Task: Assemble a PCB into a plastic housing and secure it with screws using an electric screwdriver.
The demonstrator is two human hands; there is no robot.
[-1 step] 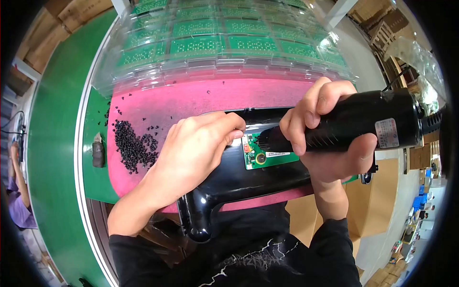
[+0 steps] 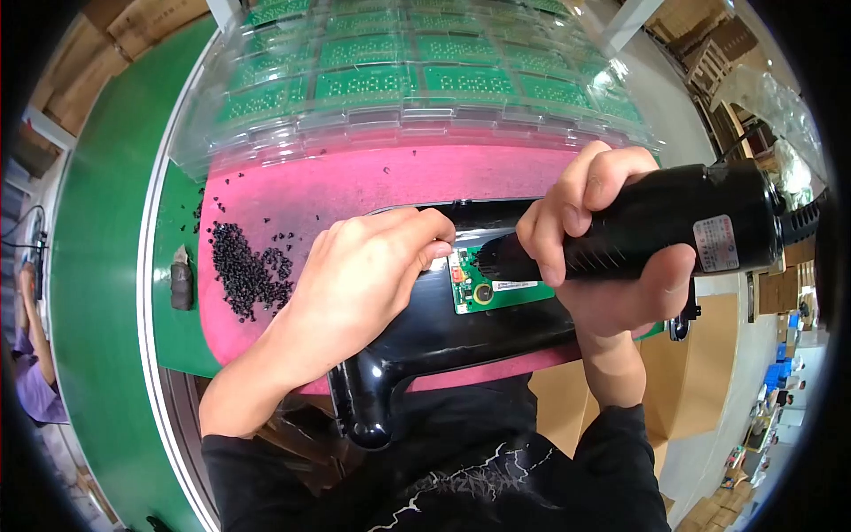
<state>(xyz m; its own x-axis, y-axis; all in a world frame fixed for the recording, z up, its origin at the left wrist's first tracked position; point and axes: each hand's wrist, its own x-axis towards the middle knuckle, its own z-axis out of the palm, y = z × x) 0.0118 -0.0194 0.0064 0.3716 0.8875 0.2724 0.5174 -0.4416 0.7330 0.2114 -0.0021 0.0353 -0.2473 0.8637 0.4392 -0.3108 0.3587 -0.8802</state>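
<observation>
My right hand (image 2: 603,239) is wrapped round a black electric screwdriver (image 2: 656,222), which lies slanted with its nose low over a green circuit board (image 2: 501,297). The bit's tip is hidden from sight. Under the board is a black plastic housing (image 2: 443,341) with a rounded arm jutting toward me. My left hand (image 2: 363,275) is closed in a pinch at the board's upper left corner; what its fingertips hold, if anything, is hidden. A heap of small black screws (image 2: 244,270) lies left of that hand.
A pink mat (image 2: 292,191) covers part of the green table (image 2: 177,341). Clear plastic trays of circuit boards (image 2: 372,84) stand at the back. Left of the screws sits a small dark lump (image 2: 182,284). Cardboard (image 2: 696,372) stands at the lower right; another person (image 2: 37,372) is far left.
My right hand and the electric screwdriver have shifted very slightly left. My left hand, the board and the housing look the same.
</observation>
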